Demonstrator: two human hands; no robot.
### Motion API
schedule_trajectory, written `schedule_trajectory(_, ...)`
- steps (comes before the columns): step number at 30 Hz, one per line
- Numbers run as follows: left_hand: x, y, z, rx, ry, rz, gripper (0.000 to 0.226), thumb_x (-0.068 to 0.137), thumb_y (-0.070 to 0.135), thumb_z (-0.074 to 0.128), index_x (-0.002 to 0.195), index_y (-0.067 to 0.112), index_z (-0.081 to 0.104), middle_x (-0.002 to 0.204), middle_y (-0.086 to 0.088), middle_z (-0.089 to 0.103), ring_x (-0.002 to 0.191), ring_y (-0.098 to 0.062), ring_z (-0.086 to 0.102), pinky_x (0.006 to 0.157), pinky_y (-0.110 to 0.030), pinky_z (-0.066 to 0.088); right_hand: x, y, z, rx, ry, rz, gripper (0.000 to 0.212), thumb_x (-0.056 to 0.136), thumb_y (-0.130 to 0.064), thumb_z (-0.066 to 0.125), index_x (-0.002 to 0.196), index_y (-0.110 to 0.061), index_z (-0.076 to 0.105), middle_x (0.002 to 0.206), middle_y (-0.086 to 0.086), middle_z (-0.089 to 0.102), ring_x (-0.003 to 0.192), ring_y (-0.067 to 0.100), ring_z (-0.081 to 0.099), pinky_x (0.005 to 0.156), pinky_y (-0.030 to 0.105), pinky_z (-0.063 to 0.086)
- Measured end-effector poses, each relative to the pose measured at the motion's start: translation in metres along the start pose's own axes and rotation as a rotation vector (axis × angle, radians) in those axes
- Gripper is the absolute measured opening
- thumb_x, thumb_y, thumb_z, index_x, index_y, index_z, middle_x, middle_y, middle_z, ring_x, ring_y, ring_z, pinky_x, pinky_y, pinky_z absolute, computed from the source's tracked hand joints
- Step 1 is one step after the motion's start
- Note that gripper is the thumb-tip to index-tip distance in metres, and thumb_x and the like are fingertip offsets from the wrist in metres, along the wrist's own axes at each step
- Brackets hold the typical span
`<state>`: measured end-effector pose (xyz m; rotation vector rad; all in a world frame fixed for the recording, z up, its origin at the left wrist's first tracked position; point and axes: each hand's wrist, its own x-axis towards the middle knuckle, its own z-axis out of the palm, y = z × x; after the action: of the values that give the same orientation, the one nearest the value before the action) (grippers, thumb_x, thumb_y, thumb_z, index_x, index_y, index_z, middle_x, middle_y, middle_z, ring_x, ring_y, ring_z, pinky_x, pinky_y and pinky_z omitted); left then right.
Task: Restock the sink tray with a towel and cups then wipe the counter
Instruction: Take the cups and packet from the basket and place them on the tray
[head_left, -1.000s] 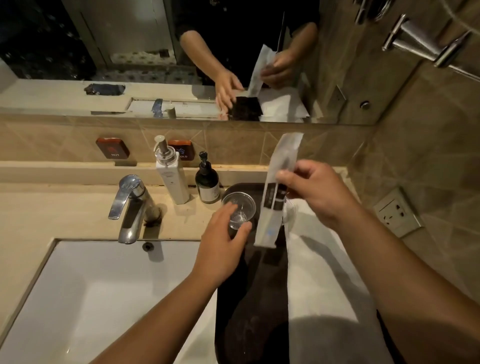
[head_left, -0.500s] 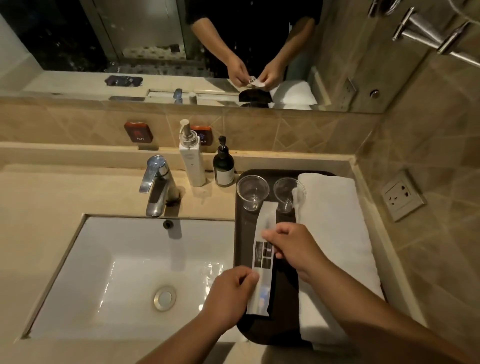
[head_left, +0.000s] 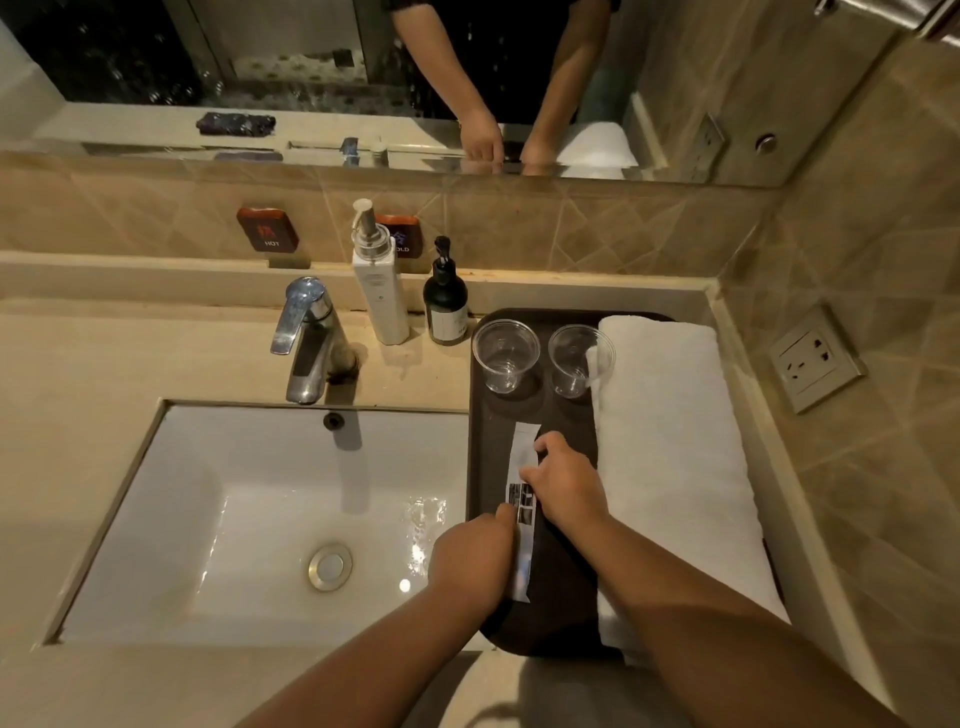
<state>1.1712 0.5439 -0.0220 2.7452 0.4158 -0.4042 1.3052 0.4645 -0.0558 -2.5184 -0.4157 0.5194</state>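
Note:
A dark tray (head_left: 480, 415) lies on the counter right of the sink. A folded white towel (head_left: 670, 441) fills its right side. Two clear plastic cups stand upright at its far end, the left cup (head_left: 505, 354) and the right cup (head_left: 577, 358) against the towel. A long white packet (head_left: 523, 457) with a dark label lies lengthwise on the tray. My left hand (head_left: 470, 558) touches its near part from the left. My right hand (head_left: 566, 480) pinches its middle from the right. Both hands cover parts of the packet.
The white basin (head_left: 249, 509) with a drain sits left of the tray, a chrome tap (head_left: 306, 338) behind it. A white pump bottle (head_left: 378, 280) and a dark pump bottle (head_left: 445, 301) stand by the back ledge. A wall socket (head_left: 813, 358) is at right.
The packet came down from in front of the mirror onto the tray. My left hand left the left cup and went to the packet. The view pulled back and down.

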Motion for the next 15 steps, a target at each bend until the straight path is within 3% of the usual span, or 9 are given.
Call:
schedule_trajectory(3, 0.002, 0.000, 0.003, 0.121, -0.023, 0.040, 0.033, 0.087, 0.017, 0.060, 0.118, 0.012, 0.047, 0.097, -0.009, 0.062, 0.080, -0.028, 0.064, 0.062, -0.033, 0.042, 0.001, 0.002, 0.002, -0.036, 0.014, -0.053, 0.025, 0.089, -0.030, 0.064, 0.109, -0.021, 0.053, 0.077, -0.007, 0.058, 0.062, 0.006, 0.053, 0.051, 0.021, 0.035)
schedule_trajectory(7, 0.003, -0.001, 0.010, 0.198, 0.020, 0.089, 0.032, 0.084, 0.012, 0.061, 0.115, 0.010, 0.054, 0.102, -0.011, 0.058, 0.085, -0.027, 0.059, 0.066, -0.034, 0.043, -0.004, 0.004, -0.001, -0.110, 0.052, -0.155, 0.017, 0.094, -0.026, 0.057, 0.106, -0.014, 0.061, 0.106, 0.003, 0.055, 0.074, 0.015, 0.055, 0.063, 0.028, 0.046)
schedule_trajectory(10, -0.002, -0.004, 0.013, 0.241, 0.100, 0.177, 0.028, 0.067, 0.021, 0.079, 0.092, 0.015, 0.066, 0.085, -0.005, 0.060, 0.074, -0.021, 0.055, 0.063, -0.032, 0.047, -0.019, 0.005, -0.004, -0.189, 0.167, -0.337, 0.018, 0.093, -0.018, 0.061, 0.105, -0.007, 0.068, 0.107, 0.009, 0.057, 0.077, 0.020, 0.058, 0.065, 0.032, 0.051)
schedule_trajectory(12, -0.006, -0.006, 0.017, 0.249, 0.161, 0.224, 0.035, 0.054, 0.028, 0.083, 0.084, 0.019, 0.068, 0.082, -0.001, 0.062, 0.073, -0.020, 0.057, 0.062, -0.032, 0.050, -0.031, 0.008, -0.005, -0.322, 0.172, -0.429, 0.026, 0.087, -0.016, 0.068, 0.112, -0.010, 0.068, 0.114, 0.009, 0.062, 0.089, 0.023, 0.061, 0.072, 0.032, 0.053)
schedule_trajectory(15, -0.010, -0.009, 0.024, 0.226, 0.164, 0.249, 0.052, 0.050, 0.040, 0.081, 0.098, 0.021, 0.069, 0.100, 0.001, 0.067, 0.095, -0.022, 0.063, 0.076, -0.035, 0.052, -0.042, 0.014, -0.003, -0.521, 0.059, -0.467, 0.039, 0.088, -0.026, 0.066, 0.126, -0.017, 0.062, 0.129, 0.007, 0.060, 0.112, 0.026, 0.057, 0.091, 0.037, 0.048)
